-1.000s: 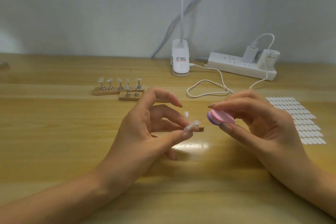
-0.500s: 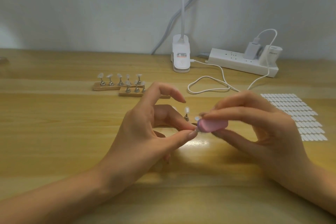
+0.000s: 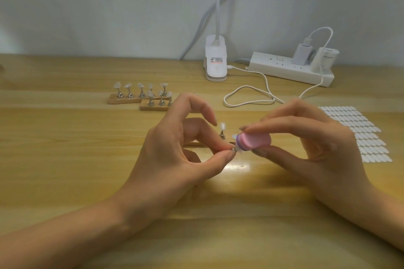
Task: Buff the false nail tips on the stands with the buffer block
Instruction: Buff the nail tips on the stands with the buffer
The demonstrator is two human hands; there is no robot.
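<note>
Hands meet mid-bench (image 3: 65, 159). The left hand (image 3: 175, 148) pinches a small metal stand (image 3: 234, 149) between thumb and a fingertip, forefinger arched clear above it, with a nail tip (image 3: 234, 136) on top. The right hand (image 3: 317, 144) comes in from 3 o'clock, fingers over and thumb under the pink-and-purple buffer block (image 3: 255, 141) in a firm pinch, and the block's purple end sits right against that tip. Just behind, at 12 o'clock of the pinch, a second tip (image 3: 222, 125) stands upright on its own peg. Out at 10 o'clock wait two wooden racks (image 3: 122, 100) of mounted tips, one overlapping the other. At 12 o'clock sits the lamp clamp (image 3: 215, 65); at 1 o'clock, the power strip (image 3: 284, 70) and a looping white cable (image 3: 249, 98). A sheet of white tabs (image 3: 360, 133) lies at 3 o'clock, partly behind the right hand.
</note>
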